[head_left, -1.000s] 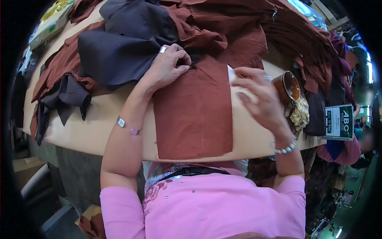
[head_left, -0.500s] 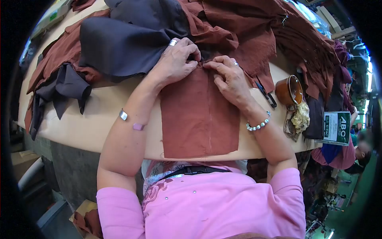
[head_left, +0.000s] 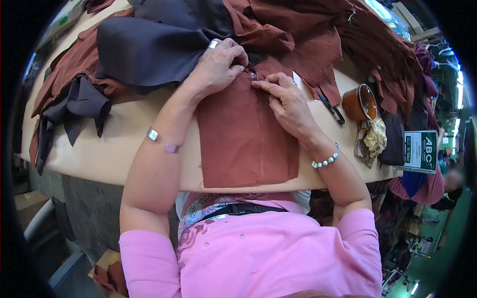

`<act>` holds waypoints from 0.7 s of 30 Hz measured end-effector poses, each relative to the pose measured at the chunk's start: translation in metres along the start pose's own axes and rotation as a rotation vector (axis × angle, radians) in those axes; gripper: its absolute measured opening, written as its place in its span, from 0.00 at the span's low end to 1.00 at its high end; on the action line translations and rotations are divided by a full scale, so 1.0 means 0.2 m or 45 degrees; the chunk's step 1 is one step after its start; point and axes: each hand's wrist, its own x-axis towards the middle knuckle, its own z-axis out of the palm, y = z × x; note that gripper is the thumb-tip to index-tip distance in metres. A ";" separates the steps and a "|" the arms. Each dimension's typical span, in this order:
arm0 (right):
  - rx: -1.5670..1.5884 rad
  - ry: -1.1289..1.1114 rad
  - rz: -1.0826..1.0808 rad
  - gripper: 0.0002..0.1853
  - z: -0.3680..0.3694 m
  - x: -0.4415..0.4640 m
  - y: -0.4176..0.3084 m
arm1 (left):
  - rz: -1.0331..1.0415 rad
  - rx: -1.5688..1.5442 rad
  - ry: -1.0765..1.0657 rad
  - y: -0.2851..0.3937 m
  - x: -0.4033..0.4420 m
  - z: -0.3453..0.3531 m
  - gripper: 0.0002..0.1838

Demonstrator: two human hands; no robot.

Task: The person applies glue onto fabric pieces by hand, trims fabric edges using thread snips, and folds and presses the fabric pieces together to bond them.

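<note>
A reddish-brown fabric panel (head_left: 233,144) with a vertical seam lies flat towards the table's near edge. At its top, my left hand (head_left: 221,67) is closed, its fingertips pinching the gathered cloth. My right hand (head_left: 288,102) bends over the panel's upper right, index finger stretched to the seam and thumb tucked beneath, pressing on the cloth. Between the two hands a small shiny spot (head_left: 254,76) shows on the seam; its kind is unclear. Dark grey fabric (head_left: 154,49) lies beyond my left hand. A pale pointed bit (head_left: 296,79) shows behind my right knuckles.
Right of my hands lie black-handled scissors (head_left: 332,108), a brown cup (head_left: 355,103), a crumpled yellowish cloth (head_left: 376,136) and a green-and-white ABC box (head_left: 420,151). More brown fabric (head_left: 308,30) is heaped across the table (head_left: 144,124). A person (head_left: 422,188) is at the far right.
My right fingertips have drawn slightly down and away from my left ones, baring the shiny spot on the seam. My left hand stays at the top of the panel.
</note>
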 end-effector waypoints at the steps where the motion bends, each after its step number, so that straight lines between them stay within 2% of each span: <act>1: -0.033 -0.002 -0.028 0.21 0.00 -0.01 0.00 | -0.019 -0.018 -0.011 0.00 0.00 0.00 0.07; 5: -0.037 -0.110 -0.132 0.21 -0.03 -0.15 -0.06 | 0.014 0.029 0.020 -0.01 0.00 0.01 0.07; 8: 0.047 -0.182 -0.096 0.20 -0.05 -0.15 -0.09 | 0.006 0.019 0.027 -0.01 0.00 0.02 0.07; 12: -0.033 -0.015 -0.050 0.20 0.01 -0.10 -0.10 | -0.007 -0.009 0.037 -0.01 0.00 0.01 0.07; 15: -0.124 -0.033 -0.165 0.23 0.00 -0.18 -0.12 | 0.013 0.005 0.039 -0.01 0.00 0.01 0.07; 18: -0.067 -0.148 -0.221 0.23 -0.03 -0.33 -0.20 | 0.050 0.014 0.037 -0.03 0.01 0.01 0.07; 21: 0.038 -0.203 -0.156 0.23 -0.05 -0.34 -0.22 | 0.012 0.031 0.051 -0.01 0.00 0.01 0.06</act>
